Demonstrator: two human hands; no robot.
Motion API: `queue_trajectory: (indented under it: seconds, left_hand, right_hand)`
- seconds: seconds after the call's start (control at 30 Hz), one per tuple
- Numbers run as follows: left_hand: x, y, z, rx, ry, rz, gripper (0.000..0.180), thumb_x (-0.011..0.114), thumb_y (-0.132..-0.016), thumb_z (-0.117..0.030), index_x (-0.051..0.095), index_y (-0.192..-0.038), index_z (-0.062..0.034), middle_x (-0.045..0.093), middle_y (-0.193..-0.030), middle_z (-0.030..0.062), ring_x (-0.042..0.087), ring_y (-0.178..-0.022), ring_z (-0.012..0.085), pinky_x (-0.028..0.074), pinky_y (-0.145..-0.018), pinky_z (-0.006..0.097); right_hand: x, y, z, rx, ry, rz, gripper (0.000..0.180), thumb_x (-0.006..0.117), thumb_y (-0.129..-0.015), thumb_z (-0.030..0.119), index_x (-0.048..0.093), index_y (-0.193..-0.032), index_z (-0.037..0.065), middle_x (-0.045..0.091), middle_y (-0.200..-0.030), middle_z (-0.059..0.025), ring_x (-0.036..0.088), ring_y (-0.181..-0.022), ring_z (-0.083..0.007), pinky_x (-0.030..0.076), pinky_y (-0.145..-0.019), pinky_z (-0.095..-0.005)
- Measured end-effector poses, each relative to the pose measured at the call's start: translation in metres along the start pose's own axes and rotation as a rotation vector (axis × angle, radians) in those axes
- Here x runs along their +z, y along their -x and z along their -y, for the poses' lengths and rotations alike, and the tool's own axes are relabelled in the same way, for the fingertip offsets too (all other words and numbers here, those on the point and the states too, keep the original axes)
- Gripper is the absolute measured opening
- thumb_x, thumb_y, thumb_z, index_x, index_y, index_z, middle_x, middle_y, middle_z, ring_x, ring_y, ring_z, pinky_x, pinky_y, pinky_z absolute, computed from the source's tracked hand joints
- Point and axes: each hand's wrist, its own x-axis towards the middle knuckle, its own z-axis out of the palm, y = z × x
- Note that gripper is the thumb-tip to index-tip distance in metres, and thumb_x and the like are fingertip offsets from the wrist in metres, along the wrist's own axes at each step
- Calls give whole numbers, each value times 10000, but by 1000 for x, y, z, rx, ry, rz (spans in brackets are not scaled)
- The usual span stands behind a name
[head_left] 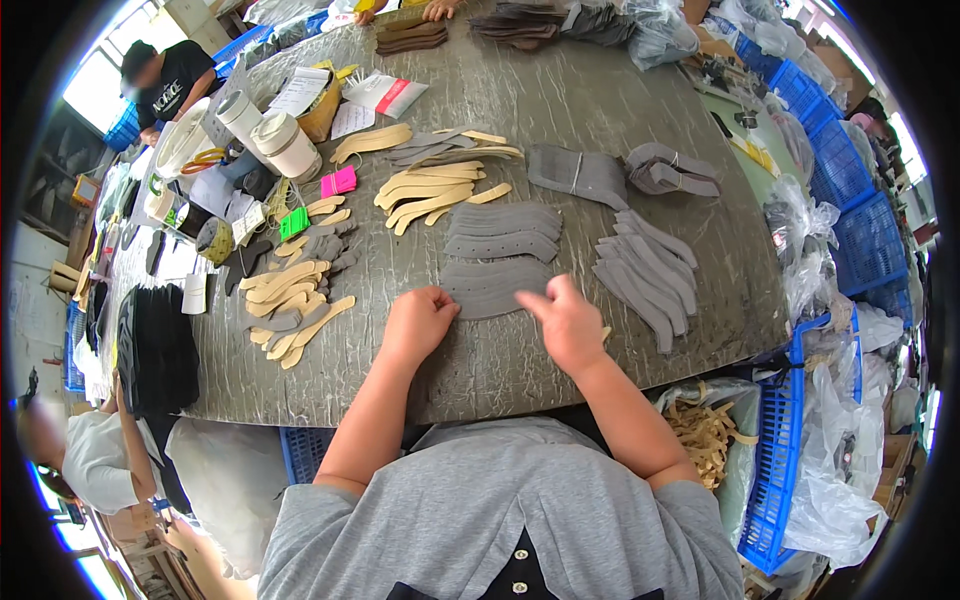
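Overlapping rows of grey, curved, cut pieces (487,290), with small holes along them, lie flat on the dark table in front of me. At their left end my left hand (422,322) is closed, its fingertips pinched at the edge of the lowest piece. Over their lower right corner is my right hand (567,328), with thumb and index finger apart and the index fingertip at the edge of the pieces. Whether it presses on them I cannot tell. A fan of longer grey pieces (645,275) lies right of that hand.
Tan curved pieces (430,190) lie in piles on the left and behind. Tied grey bundles (575,172) are at the back right. White jars (287,145) and a tape roll (214,241) stand left. Blue crates (775,450) flank the right edge. Other people work at the left and far side.
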Motion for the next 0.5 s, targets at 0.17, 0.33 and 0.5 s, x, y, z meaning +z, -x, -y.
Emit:
queue_trajectory:
  seconds: [0.17, 0.33, 0.5]
  left_hand:
    - [4, 1, 7, 222, -51, -127, 119, 710, -789, -132, 688, -839, -27, 673, -773, 169, 651, -716, 331, 511, -673, 389]
    - [8, 19, -5, 104, 271, 38, 86, 687, -835, -50, 653, -901, -7, 664, -786, 75, 602, -674, 133, 478, -619, 274]
    - [4, 31, -36, 92, 535, 78, 309, 670, -850, -19, 575, -1142, 16, 650, -799, 33, 560, -670, 100, 486, -651, 262]
  right_hand:
    - [-9, -5, 1, -128, 131, 111, 331, 639, -790, 95, 720, -1093, 201, 520, -938, -61, 614, -756, -237, 522, -581, -377]
    - [-20, -7, 40, -128, -115, -60, 255, 718, -789, 160, 696, -1042, 137, 580, -943, -47, 641, -680, -234, 513, -588, -364]
    - [-40, 1, 20, 41, -101, -74, 85, 689, -801, 163, 713, -872, 124, 604, -759, -59, 630, -690, -263, 497, -597, -393]
